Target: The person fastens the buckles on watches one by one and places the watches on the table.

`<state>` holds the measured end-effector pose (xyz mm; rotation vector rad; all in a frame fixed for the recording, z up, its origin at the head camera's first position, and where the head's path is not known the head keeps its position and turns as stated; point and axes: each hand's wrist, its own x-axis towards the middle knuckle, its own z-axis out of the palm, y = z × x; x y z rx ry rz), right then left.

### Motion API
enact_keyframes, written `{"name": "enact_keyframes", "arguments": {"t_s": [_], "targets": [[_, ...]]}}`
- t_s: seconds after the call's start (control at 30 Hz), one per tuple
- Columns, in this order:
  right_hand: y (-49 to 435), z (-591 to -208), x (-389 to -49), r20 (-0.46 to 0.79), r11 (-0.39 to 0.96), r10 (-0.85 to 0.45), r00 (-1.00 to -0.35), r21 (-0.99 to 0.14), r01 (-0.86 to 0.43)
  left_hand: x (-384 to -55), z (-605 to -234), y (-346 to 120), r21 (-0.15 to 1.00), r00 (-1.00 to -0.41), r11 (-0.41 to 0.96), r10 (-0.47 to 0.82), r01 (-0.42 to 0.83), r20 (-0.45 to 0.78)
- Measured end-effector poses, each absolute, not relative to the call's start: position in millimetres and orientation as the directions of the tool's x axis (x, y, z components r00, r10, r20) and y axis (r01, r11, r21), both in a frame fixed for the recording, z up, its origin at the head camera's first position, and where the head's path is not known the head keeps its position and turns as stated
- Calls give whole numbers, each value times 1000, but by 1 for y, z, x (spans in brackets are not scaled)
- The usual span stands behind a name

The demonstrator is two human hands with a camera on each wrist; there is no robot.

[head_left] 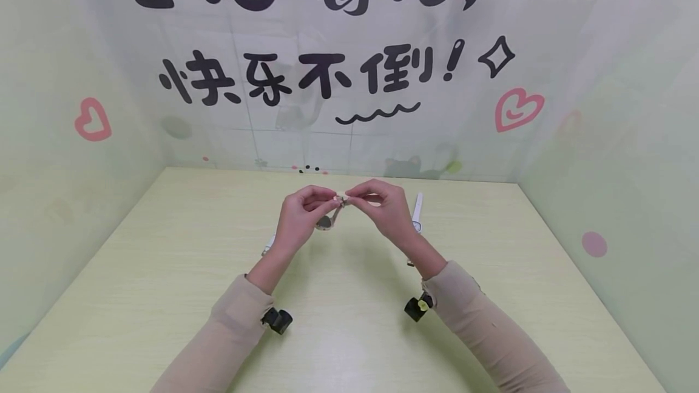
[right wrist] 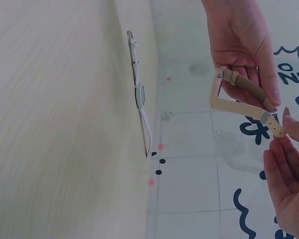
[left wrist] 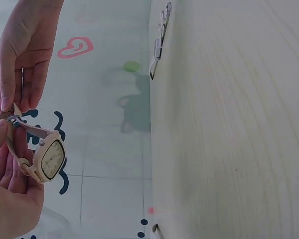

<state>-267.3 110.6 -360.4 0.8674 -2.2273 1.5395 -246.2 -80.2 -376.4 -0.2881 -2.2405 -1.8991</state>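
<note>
Both hands meet above the table around a beige wristwatch [left wrist: 51,158] with a squarish dial and a leather-like strap. My left hand [head_left: 297,218] pinches the strap near its metal buckle [right wrist: 271,114], as the right wrist view shows. My right hand [head_left: 386,210] pinches the strap's tip with the punched holes [right wrist: 276,127], just past the buckle. The strap forms a loop, its two ends overlapping at the buckle. From it the watch case hangs below the left fingers in the head view. Fingertips partly hide the buckle.
A white-strapped watch [head_left: 417,208] lies on the pale table [head_left: 338,332], partly behind my right wrist. Another watch [right wrist: 140,95] lies on the left side, mostly behind my left hand in the head view. Printed cloth walls [head_left: 295,120] enclose the table's back and sides.
</note>
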Motion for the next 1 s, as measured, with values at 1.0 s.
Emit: {"name": "enact_keyframes", "arguments": {"t_s": [1.0], "targets": [[115, -361, -270, 567, 300, -361, -741, -681, -668, -244, -374, -82, 950, -967, 179, 23, 255, 255]]}}
